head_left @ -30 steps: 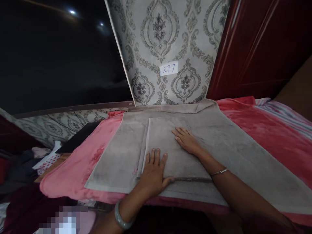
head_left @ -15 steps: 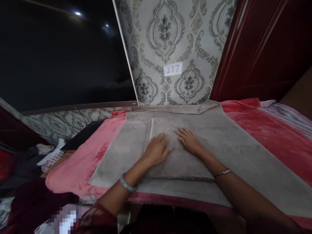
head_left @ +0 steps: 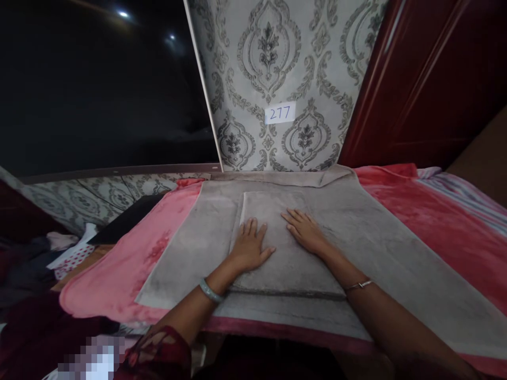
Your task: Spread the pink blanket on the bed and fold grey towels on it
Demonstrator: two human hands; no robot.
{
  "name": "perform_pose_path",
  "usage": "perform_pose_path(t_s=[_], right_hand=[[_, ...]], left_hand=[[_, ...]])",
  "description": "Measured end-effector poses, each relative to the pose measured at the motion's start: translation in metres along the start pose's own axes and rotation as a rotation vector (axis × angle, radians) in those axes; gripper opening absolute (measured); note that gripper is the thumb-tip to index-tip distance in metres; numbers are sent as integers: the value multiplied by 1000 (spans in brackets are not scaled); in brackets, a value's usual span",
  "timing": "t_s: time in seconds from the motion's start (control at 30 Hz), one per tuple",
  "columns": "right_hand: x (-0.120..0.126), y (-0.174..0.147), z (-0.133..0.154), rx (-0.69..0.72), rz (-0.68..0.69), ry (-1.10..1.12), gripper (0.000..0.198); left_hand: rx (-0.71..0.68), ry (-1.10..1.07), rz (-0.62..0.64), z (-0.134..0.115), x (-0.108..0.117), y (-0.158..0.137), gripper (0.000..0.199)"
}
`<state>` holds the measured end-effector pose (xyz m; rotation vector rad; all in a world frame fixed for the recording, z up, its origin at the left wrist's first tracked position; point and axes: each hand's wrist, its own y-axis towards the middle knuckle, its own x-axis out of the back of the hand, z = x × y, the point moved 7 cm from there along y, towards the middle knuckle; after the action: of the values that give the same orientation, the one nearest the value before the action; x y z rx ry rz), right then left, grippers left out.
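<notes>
A folded grey plush cloth point(head_left: 285, 274) lies on a larger spread grey cloth point(head_left: 178, 248) in the middle of the view. My left hand point(head_left: 250, 246) rests flat on the left part of the folded piece, fingers spread and thumb pointing right. Opposite it, my right hand point(head_left: 307, 230) lies on the upper right part, palm down with the fingers stretched out. Neither hand grips anything. Beneath the grey cloth is a pink and red blanket point(head_left: 119, 264), showing on both sides and along the near edge.
A big dark screen point(head_left: 103, 95) stands at the back left. Patterned wallpaper point(head_left: 245, 68) bears a paper label point(head_left: 280, 112) reading 277. On the right are a dark red panel point(head_left: 428, 84) and a striped cloth point(head_left: 471, 195). Dark clothes point(head_left: 35, 322) lie at lower left.
My left hand has shifted slightly toward the left and its fingers have spread wider. My right hand stays nearly in place on the folded cloth. The view has moved a little.
</notes>
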<state>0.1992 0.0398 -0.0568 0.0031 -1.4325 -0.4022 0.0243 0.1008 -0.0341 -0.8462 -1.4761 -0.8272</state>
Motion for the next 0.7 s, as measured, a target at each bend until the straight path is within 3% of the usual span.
perform_pose_path(t_s=[0.13, 0.23, 0.33, 0.43, 0.57, 0.7], right_hand=[[2, 5, -7, 24, 12, 51, 54], [16, 27, -18, 34, 16, 133, 52], [40, 61, -24, 11, -67, 164, 55], [46, 89, -17, -16, -93, 92, 59], [16, 98, -6, -61, 39, -25, 56], [-8, 92, -9, -55, 100, -41, 57]], left_hand=[[8, 3, 35, 9, 2, -17, 82], [5, -24, 34, 14, 16, -18, 73], [13, -58, -36, 16, 42, 8, 58], [51, -53, -95, 17, 60, 53, 62], [110, 8, -57, 26, 43, 105, 68], [131, 43, -39, 38, 10, 120, 66]])
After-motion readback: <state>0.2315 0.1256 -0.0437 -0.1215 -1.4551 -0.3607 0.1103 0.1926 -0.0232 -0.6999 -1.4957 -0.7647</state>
